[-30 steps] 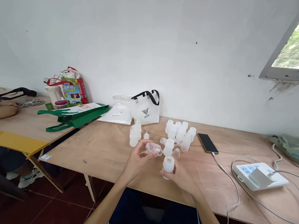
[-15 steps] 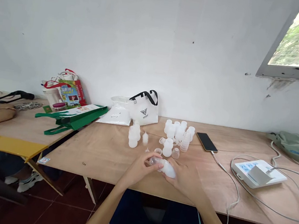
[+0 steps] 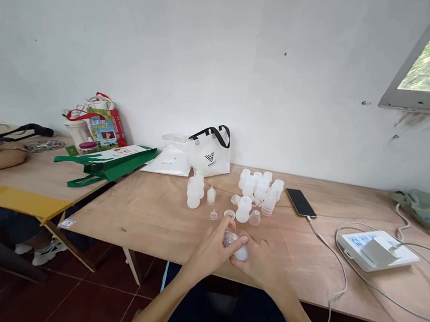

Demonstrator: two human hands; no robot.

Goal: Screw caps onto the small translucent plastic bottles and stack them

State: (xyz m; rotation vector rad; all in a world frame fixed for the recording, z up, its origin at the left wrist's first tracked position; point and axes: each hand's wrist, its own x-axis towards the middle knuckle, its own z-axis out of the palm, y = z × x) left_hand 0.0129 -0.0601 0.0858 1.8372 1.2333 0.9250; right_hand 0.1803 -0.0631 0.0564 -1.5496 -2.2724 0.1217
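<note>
Near the table's front edge, my right hand [image 3: 264,267] is wrapped round a small white plastic bottle [image 3: 242,253]. Fingers and thumb of my left hand [image 3: 213,251] close on a clear dome-shaped cap [image 3: 229,238] at the bottle's upper end. How far the cap sits on the bottle is hidden by my fingers. Just beyond my hands are a clear ring [image 3: 229,214], a white bottle [image 3: 244,210] and a loose clear cap [image 3: 255,218]. A pointed nozzle piece [image 3: 213,214] stands to their left, before a stack of such nozzles [image 3: 211,196].
White bottles [image 3: 194,192] stand at left; more bottles [image 3: 261,184] and stacked clear caps [image 3: 269,202] stand farther back. A phone [image 3: 301,202] with a cable and a power strip [image 3: 373,248] lie right. Bags [image 3: 211,156] line the wall. Another person's arm [image 3: 3,158] rests far left.
My left hand has moved right, closer to my right hand. The cap and bottle, earlier stretched out lengthwise between my hands, now show as a shorter shape. The view has shifted slightly.
</note>
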